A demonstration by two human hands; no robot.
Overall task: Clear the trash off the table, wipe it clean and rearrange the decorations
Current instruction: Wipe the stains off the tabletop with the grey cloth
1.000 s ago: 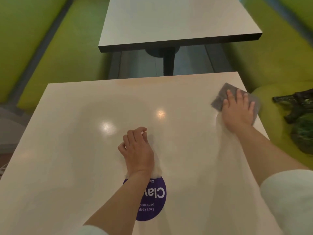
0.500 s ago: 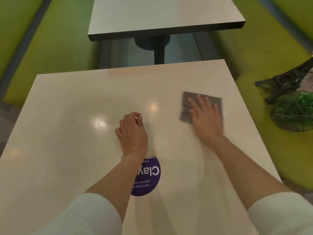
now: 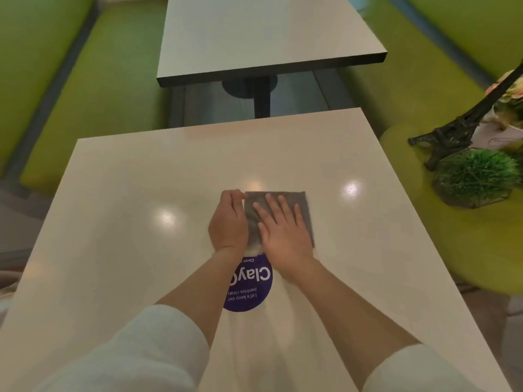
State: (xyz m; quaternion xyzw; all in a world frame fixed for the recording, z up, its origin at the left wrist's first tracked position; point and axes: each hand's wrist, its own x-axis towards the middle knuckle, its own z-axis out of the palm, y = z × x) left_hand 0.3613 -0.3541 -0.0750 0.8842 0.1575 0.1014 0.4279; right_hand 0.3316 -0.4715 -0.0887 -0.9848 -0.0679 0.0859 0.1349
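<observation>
I see no trash on the table [image 3: 113, 250], so wiping is underway. My right hand [image 3: 283, 236] presses flat on the grey cloth [image 3: 302, 205] mid-table; my left hand [image 3: 227, 222] rests curled beside it. The tower [image 3: 452, 131] and plant [image 3: 475, 176] wait on the right seat [image 3: 467, 250].

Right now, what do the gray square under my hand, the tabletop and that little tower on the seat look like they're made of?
Gray cloth: soft woven or microfiber fabric, matte, lying limp and flat. Table: probably laminate or a similar hard coated board, semi-gloss, since ceiling lights reflect as bright spots. Tower model: dark metal or moulded plastic with open latticework; I cannot tell which.
</observation>
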